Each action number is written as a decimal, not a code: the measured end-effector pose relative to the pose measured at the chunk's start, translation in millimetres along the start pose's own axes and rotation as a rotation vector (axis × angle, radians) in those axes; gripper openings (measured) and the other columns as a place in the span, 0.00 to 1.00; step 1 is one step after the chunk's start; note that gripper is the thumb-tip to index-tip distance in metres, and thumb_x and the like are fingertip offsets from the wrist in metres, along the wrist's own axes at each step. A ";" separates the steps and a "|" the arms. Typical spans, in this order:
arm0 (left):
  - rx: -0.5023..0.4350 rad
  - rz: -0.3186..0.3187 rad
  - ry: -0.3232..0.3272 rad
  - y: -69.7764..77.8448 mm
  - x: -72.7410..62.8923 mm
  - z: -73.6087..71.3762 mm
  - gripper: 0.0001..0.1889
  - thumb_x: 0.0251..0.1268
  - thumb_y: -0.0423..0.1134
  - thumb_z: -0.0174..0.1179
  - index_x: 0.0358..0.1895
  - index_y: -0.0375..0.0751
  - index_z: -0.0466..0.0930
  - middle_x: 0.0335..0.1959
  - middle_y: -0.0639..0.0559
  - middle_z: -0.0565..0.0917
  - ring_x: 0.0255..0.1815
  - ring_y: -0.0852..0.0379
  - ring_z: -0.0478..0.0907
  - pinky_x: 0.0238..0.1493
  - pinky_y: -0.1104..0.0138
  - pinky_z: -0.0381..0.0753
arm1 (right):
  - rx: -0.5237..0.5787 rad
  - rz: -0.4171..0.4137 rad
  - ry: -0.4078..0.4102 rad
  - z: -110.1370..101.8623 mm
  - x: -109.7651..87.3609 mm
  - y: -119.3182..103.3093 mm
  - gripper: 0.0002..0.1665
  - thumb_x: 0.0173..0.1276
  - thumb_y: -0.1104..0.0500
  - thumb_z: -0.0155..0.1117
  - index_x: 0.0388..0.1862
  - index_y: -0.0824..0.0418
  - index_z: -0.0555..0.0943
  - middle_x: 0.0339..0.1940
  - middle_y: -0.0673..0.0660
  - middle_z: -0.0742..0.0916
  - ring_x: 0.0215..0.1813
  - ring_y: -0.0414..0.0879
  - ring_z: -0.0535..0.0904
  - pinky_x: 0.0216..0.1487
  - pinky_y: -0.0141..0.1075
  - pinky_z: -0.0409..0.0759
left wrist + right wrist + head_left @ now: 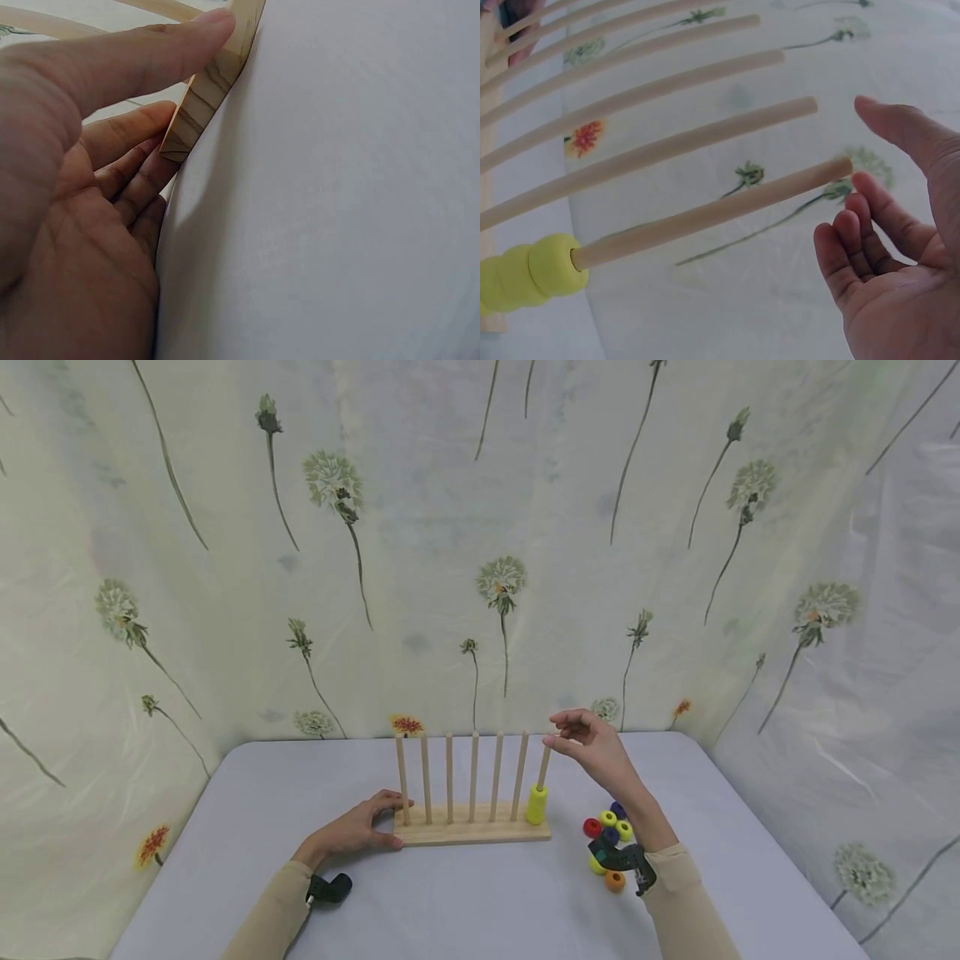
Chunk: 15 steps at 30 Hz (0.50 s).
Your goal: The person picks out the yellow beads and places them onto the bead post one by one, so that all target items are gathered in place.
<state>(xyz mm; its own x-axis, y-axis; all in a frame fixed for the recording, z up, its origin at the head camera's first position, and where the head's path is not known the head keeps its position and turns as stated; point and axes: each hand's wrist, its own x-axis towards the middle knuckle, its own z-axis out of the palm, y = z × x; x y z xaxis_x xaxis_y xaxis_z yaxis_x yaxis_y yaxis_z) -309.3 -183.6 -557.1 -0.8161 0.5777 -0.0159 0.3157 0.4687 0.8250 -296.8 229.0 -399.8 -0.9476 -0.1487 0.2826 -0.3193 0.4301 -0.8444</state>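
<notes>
So, the wooden rack (472, 833) is gripped at its left end by the left hand (356, 828), with the base pinched between thumb and fingers: thumb laid on the front edge, fingertips tucked in behind. Only that end is covered by the grip, so nearly the whole board is left sticking out to the right of it. The base is set flat on the pale table (450, 902), and its long axis is lined up side to side, pretty much straight across in front of the person. Seven pegs (473, 777) are fixed along it in one row, all pointed upward.

On the rightmost peg (543, 766), yellow beads (536, 806) are stacked down at the base; at least three can be counted in the right wrist view. Above them the peg is bare. Up by its tip, the right hand (597, 753) is held with a decent gap between thumb and loosely bent fingers, nothing gripped. The fingertips are just beside the peg's end; whether it's being touched can't be told.

Off to the right of the rack, a red bead (592, 827), an orange bead (615, 881), dark blue beads (618, 810) and loose yellow beads (607, 818) are clustered, partly hidden by the wrist camera (615, 857).
</notes>
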 end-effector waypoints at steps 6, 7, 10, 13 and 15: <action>0.000 -0.004 0.003 1.1 -0.8 -0.3 0.33 0.54 0.49 0.70 0.65 0.53 0.71 0.67 0.52 0.66 0.74 0.42 0.56 0.71 0.39 0.51 | -0.012 0.013 0.001 -0.7 -0.4 -4.0 0.27 0.60 0.45 0.70 0.54 0.57 0.76 0.50 0.54 0.78 0.50 0.46 0.75 0.46 0.25 0.76; -0.001 -0.002 0.003 1.4 -1.1 -0.5 0.33 0.54 0.49 0.70 0.65 0.53 0.71 0.67 0.52 0.66 0.74 0.42 0.56 0.71 0.39 0.52 | -0.010 0.013 0.000 -0.7 -0.7 -4.5 0.27 0.60 0.45 0.70 0.54 0.57 0.76 0.50 0.54 0.78 0.50 0.46 0.75 0.46 0.25 0.76; -0.006 0.007 -0.001 1.7 -1.4 -0.7 0.32 0.55 0.48 0.70 0.65 0.52 0.72 0.66 0.52 0.66 0.74 0.42 0.56 0.71 0.39 0.52 | -0.008 0.018 -0.003 -0.1 -1.8 -6.1 0.28 0.60 0.46 0.71 0.55 0.57 0.76 0.50 0.54 0.78 0.51 0.46 0.75 0.47 0.25 0.76; -0.009 0.010 -0.003 1.7 -1.0 -0.9 0.32 0.55 0.48 0.70 0.65 0.52 0.72 0.66 0.52 0.66 0.74 0.43 0.56 0.72 0.40 0.52 | 0.010 0.023 -0.008 0.6 -1.1 -2.9 0.28 0.60 0.45 0.71 0.55 0.56 0.76 0.51 0.53 0.78 0.51 0.45 0.75 0.46 0.25 0.76; -0.010 0.006 -0.003 1.5 -0.7 -0.9 0.32 0.55 0.48 0.70 0.65 0.53 0.71 0.67 0.53 0.66 0.74 0.43 0.56 0.72 0.40 0.51 | 0.016 0.025 -0.010 0.9 -1.0 -2.6 0.29 0.60 0.45 0.71 0.55 0.56 0.76 0.51 0.54 0.78 0.50 0.45 0.75 0.46 0.25 0.76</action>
<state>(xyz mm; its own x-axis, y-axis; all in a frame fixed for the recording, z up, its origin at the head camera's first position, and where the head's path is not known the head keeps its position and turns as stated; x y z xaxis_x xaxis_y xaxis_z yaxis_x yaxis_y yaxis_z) -308.7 -183.9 -555.3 -0.8124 0.5830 -0.0125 0.3158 0.4579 0.8310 -295.0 227.2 -398.3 -0.9552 -0.1469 0.2569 -0.2954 0.4193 -0.8585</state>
